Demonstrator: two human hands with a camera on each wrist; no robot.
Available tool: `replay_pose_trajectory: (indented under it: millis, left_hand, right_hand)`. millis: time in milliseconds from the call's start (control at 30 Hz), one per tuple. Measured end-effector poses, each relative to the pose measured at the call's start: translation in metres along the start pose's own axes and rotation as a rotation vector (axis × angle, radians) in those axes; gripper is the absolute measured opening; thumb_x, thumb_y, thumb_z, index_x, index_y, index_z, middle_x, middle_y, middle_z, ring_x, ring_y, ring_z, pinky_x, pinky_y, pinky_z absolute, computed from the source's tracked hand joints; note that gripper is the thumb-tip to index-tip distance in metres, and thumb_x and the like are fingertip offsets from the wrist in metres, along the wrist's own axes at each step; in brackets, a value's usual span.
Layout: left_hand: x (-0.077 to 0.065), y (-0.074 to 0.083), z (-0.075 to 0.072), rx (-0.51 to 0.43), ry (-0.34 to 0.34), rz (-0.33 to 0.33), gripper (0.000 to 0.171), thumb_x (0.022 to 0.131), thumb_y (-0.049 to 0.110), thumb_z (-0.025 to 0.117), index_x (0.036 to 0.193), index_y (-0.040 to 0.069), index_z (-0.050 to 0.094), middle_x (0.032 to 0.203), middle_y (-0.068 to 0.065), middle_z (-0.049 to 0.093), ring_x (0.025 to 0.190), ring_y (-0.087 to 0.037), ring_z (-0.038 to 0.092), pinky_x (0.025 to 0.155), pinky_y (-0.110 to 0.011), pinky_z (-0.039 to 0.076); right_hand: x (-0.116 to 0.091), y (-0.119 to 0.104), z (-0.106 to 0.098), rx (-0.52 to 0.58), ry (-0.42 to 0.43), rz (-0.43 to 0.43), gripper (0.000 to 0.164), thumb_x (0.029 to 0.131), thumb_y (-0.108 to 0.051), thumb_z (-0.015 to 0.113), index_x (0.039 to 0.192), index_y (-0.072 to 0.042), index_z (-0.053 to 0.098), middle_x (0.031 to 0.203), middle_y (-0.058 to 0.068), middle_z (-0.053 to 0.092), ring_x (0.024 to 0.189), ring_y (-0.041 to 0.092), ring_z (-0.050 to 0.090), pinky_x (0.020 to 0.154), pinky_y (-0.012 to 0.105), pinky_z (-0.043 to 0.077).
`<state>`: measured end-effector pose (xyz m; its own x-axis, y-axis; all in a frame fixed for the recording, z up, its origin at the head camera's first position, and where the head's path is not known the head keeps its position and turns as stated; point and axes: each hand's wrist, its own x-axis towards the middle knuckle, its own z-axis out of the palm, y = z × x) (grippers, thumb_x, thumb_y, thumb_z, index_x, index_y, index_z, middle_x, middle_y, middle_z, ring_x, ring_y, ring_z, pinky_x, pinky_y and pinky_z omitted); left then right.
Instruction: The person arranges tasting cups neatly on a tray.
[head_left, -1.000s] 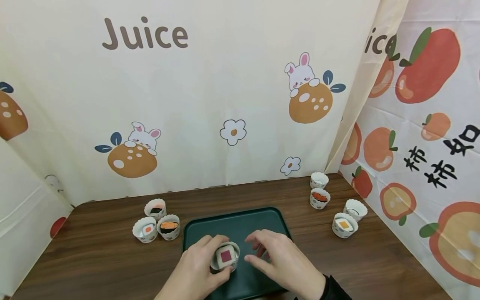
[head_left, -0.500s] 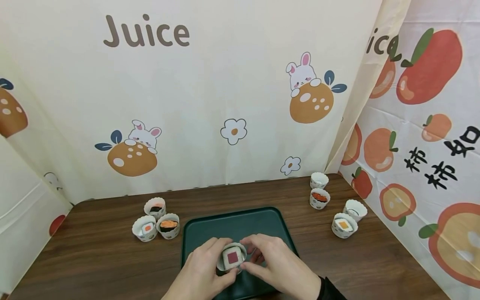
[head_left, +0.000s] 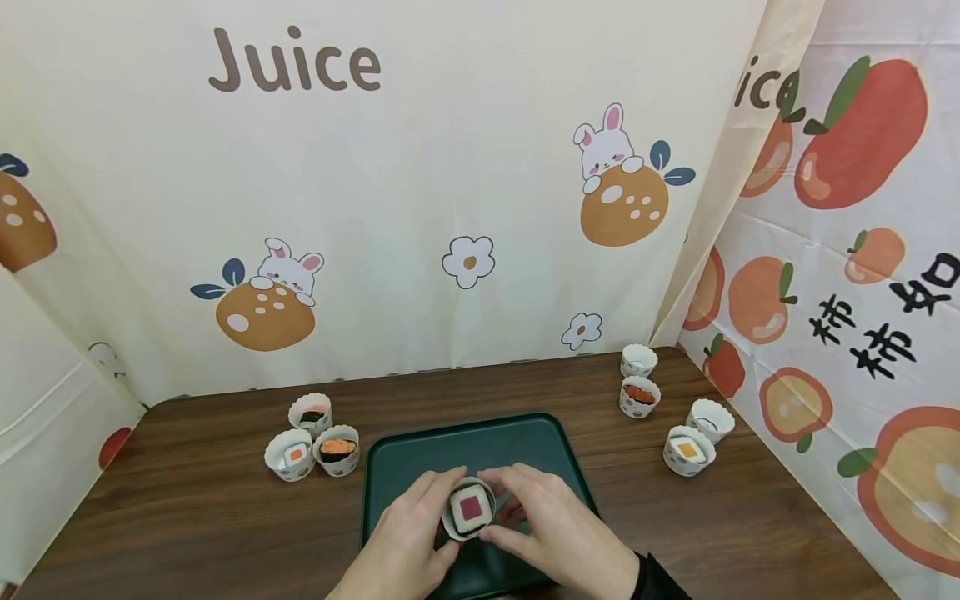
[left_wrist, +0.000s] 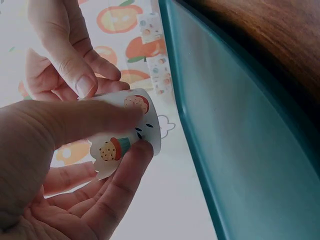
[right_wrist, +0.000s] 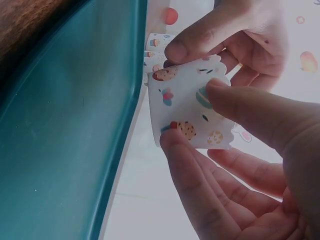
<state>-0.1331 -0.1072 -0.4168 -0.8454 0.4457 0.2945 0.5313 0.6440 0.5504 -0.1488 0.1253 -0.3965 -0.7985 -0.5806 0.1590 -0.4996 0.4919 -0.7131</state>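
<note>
A patterned paper baking cup (right_wrist: 167, 112) with a scalloped rim is held between both hands over the dark green tray (head_left: 480, 446). Inside it sits a square toy sushi roll (head_left: 470, 507), white with a dark red centre and a dark wrap. My left hand (head_left: 408, 527) grips the cup from the left, thumb and fingers on its wall. From the right, my right hand (head_left: 551, 521) pinches it with thumb and fingertips. The cup's wall (left_wrist: 112, 150) lies sideways in the left wrist view, its base toward the tray.
On the wooden table (head_left: 187, 517), three cups stand left of the tray, including one with orange-topped sushi (head_left: 337, 447). To the right, a cup with red-topped sushi (head_left: 637, 394) and one with yellow-centred sushi (head_left: 687, 450) stand before two others. Printed cloth (head_left: 375, 208) encloses the table.
My left hand has carried the cup slightly right. My right hand has closed in from apart to hold it too. The sushi roll now sits more level within the cup's rim.
</note>
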Motion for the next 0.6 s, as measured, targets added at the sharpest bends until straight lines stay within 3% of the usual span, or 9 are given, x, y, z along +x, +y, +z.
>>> replay_pose_trajectory:
  millis: [233, 400, 600]
  left_hand:
    - [-0.0007, 0.0015, 0.0033, 0.023, 0.088, 0.05, 0.066, 0.078, -0.009, 0.086, 0.139, 0.0, 0.063, 0.118, -0.006, 0.07, 0.09, -0.007, 0.063, 0.072, -0.022, 0.057]
    - [-0.0008, 0.0031, 0.0024, 0.013, 0.088, 0.028, 0.062, 0.08, -0.004, 0.089, 0.136, 0.002, 0.065, 0.116, -0.004, 0.071, 0.086, -0.004, 0.06, 0.069, -0.02, 0.055]
    - [-0.0018, 0.004, 0.0026, 0.018, 0.095, 0.016, 0.057, 0.08, 0.005, 0.094, 0.131, 0.004, 0.069, 0.114, -0.001, 0.073, 0.088, -0.006, 0.068, 0.072, -0.021, 0.059]
  right_hand:
    - [-0.0001, 0.0002, 0.0013, -0.068, 0.031, 0.005, 0.054, 0.095, -0.033, 0.084, 0.14, -0.01, 0.064, 0.128, 0.002, 0.072, 0.094, -0.002, 0.067, 0.081, 0.024, 0.062]
    - [-0.0001, 0.0014, 0.0015, -0.077, 0.038, 0.018, 0.06, 0.093, -0.034, 0.086, 0.142, -0.009, 0.063, 0.13, 0.002, 0.072, 0.095, -0.001, 0.066, 0.081, 0.025, 0.063]
    - [-0.0007, 0.0031, 0.0023, -0.078, 0.052, 0.008, 0.061, 0.093, -0.038, 0.086, 0.143, -0.012, 0.062, 0.132, 0.001, 0.071, 0.101, 0.001, 0.067, 0.083, 0.025, 0.063]
